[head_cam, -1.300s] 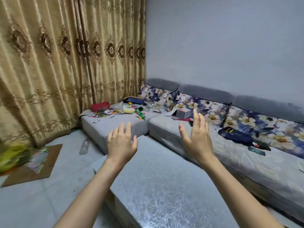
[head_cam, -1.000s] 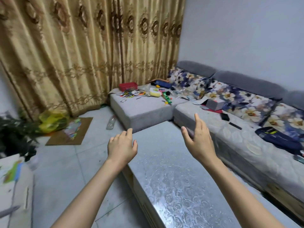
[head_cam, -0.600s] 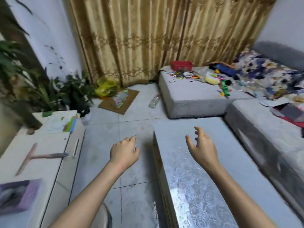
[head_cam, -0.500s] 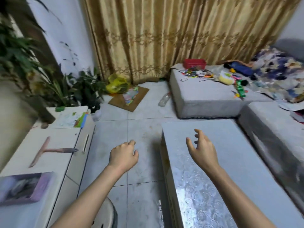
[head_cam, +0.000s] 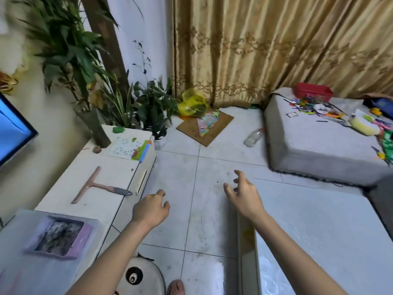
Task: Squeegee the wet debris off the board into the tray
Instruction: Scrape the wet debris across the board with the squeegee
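A pinkish squeegee (head_cam: 93, 185) with a grey handle lies flat on the white low cabinet (head_cam: 63, 201) at the left. Nearer me on the same cabinet sits a clear board (head_cam: 19, 271) with a purple tray (head_cam: 60, 236) holding grey wet debris. My left hand (head_cam: 150, 208) hovers over the floor just right of the cabinet edge, fingers loosely curled, holding nothing. My right hand (head_cam: 242, 195) is raised over the floor near the silver table's corner, fingers spread and empty.
A silver patterned coffee table (head_cam: 323, 241) fills the lower right. A grey sofa section (head_cam: 319, 143) with clutter stands at the right. Potted plants (head_cam: 153, 109), a yellow bag (head_cam: 192, 103), cardboard (head_cam: 205, 126) and a bottle (head_cam: 253, 137) lie on the tiled floor. A panda stool (head_cam: 142, 275) sits below.
The view has swung left and down from the sofa to the white cabinet with the squeegee and tray. Both hands stay raised and empty, the left one curling its fingers.
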A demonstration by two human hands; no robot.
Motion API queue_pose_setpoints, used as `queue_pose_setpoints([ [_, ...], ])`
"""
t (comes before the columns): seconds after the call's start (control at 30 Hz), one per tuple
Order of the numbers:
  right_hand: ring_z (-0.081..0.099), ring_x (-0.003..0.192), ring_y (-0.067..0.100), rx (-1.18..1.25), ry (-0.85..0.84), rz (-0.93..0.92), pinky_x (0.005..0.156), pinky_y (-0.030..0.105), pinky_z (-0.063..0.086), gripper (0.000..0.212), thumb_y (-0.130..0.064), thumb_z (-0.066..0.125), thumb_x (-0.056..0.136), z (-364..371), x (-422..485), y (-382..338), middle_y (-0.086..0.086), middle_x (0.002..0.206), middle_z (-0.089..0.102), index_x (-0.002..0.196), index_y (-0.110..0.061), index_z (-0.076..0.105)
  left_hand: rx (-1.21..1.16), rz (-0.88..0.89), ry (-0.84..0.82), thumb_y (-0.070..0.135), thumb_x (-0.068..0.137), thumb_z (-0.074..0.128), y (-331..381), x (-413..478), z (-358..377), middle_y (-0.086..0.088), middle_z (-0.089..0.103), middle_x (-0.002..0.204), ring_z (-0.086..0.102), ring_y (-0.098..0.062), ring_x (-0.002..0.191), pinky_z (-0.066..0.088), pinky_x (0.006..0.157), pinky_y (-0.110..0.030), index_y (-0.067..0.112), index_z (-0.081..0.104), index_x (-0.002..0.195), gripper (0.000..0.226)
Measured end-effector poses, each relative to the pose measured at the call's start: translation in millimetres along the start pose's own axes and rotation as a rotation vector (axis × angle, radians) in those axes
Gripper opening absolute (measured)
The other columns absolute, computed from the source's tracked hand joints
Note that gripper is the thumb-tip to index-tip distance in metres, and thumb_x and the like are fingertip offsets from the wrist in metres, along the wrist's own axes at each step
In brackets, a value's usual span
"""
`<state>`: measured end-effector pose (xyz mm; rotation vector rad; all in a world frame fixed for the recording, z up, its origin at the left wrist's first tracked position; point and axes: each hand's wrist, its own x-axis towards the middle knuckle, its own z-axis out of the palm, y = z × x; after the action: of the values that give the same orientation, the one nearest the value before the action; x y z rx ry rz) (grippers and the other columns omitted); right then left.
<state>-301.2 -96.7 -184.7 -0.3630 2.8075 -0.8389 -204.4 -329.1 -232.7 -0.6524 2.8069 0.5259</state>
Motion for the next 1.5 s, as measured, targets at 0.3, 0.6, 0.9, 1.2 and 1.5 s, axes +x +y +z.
queue_pose_setpoints([
  [0.3, 0.057, 0.110, 0.033, -0.043, -0.255, -0.086, 0.089, 0.043, 0.048, 0.058, -0.038, 0.046, 0.096, 102.5, 101.2, -72.8, 0.013, 0.133, 0.051, 0.144, -0.014, 0.024, -0.067, -0.230, -0.086, 0.036, 0.096, 0.039, -100.5, 85.1, -7.9, -0.005, 0.059, 0.128, 0.056, -0.029, 0.117, 0.046, 0.095, -0.033, 0.026, 0.037, 0.141, 0.047],
  [0.6, 0.056, 0.110, 0.031, -0.186, -0.570, -0.322, 0.087, 0.035, 0.045, 0.059, -0.034, 0.047, 0.097, 268.4, 199.5, -118.5, 0.012, 0.130, 0.055, 0.146, -0.012, 0.022, -0.209, -0.463, -0.120, 0.029, 0.095, 0.043, -204.5, 144.9, 64.3, -0.008, 0.063, 0.124, 0.059, -0.030, 0.111, 0.047, 0.088, -0.036, 0.018, 0.033, 0.142, 0.049],
  [0.9, 0.045, 0.122, 0.033, -0.251, -0.800, -0.513, 0.095, 0.041, 0.043, 0.053, -0.029, 0.054, 0.094, 459.7, 245.8, -134.2, 0.018, 0.129, 0.050, 0.137, -0.005, 0.034, -0.304, -0.607, -0.095, 0.022, 0.095, 0.045, -274.7, 195.8, 172.1, -0.013, 0.040, 0.146, 0.040, -0.028, 0.132, 0.034, 0.107, -0.037, 0.007, 0.033, 0.146, 0.054],
  [1.2, 0.048, 0.116, 0.030, -0.344, -0.720, -0.557, 0.086, 0.039, 0.047, 0.051, -0.026, 0.057, 0.094, 563.7, 251.5, -154.0, 0.015, 0.127, 0.044, 0.134, -0.004, 0.033, 0.003, -0.575, -0.267, 0.033, 0.099, 0.031, -304.8, 203.9, 229.2, -0.004, 0.020, 0.158, 0.026, -0.018, 0.142, 0.021, 0.117, -0.034, 0.010, 0.014, 0.151, 0.059],
  [1.5, 0.054, 0.106, 0.036, -0.369, -0.760, -0.615, 0.080, 0.039, 0.046, 0.044, -0.009, 0.060, 0.086, 568.2, 260.8, -163.9, 0.018, 0.118, 0.046, 0.123, 0.000, 0.039, -0.043, -0.620, -0.339, 0.031, 0.100, 0.030, -307.1, 207.4, 235.4, -0.003, 0.019, 0.159, 0.022, -0.017, 0.144, 0.015, 0.118, -0.037, 0.010, 0.016, 0.151, 0.057],
])
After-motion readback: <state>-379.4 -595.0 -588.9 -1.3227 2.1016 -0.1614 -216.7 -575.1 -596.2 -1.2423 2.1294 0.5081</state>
